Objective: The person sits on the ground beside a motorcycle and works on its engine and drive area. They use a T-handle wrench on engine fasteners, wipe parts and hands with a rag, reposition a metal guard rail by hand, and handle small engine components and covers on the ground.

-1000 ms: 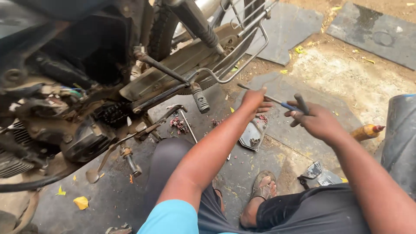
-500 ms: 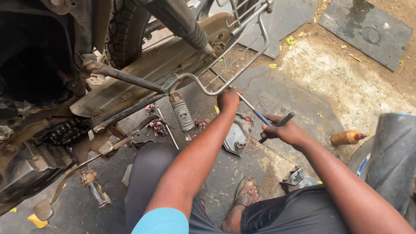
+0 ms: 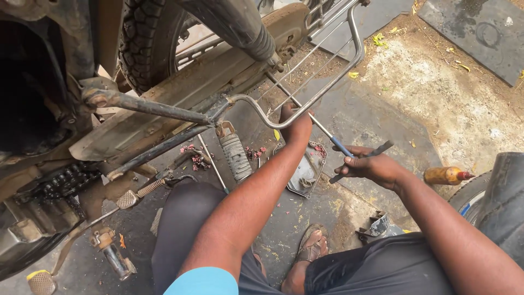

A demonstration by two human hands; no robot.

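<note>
- Head view looks down over my two bare arms at the underside of a motorcycle [image 3: 180, 104], with its rear tyre [image 3: 144, 38] at the top and the chain [image 3: 60, 183] at the left.
- My left hand [image 3: 296, 127] is stretched forward and curled around the bent chrome guard rail [image 3: 327, 87] where it dips lowest; the fingers wrap the tube, so that grip is closed on the rail.
- My right hand [image 3: 374, 166] sits nearer my body and to the right, closed around a long T-handle wrench [image 3: 322, 136]: the black cross-handle pokes out on both sides of the fist, and the blue collar shows just ahead of the knuckles.
- The wrench's long axis runs from the right hand up and to the left, passing just beside the left hand and going on towards the frame behind the rail; I cannot tell what the far tip meets, since the left hand and rail cover it.
- So the right hand carries the tool and the left hand is the one nearer the motorcycle.
- Below the left forearm, a grey cover plate [image 3: 305, 172] lies on the ground, with the ribbed footpeg [image 3: 234, 155] just to its left.
- A small brown bottle with a red tip [image 3: 445, 175] lies on the ground to the right of the right wrist, beside a loose tyre [image 3: 494, 196].
</note>
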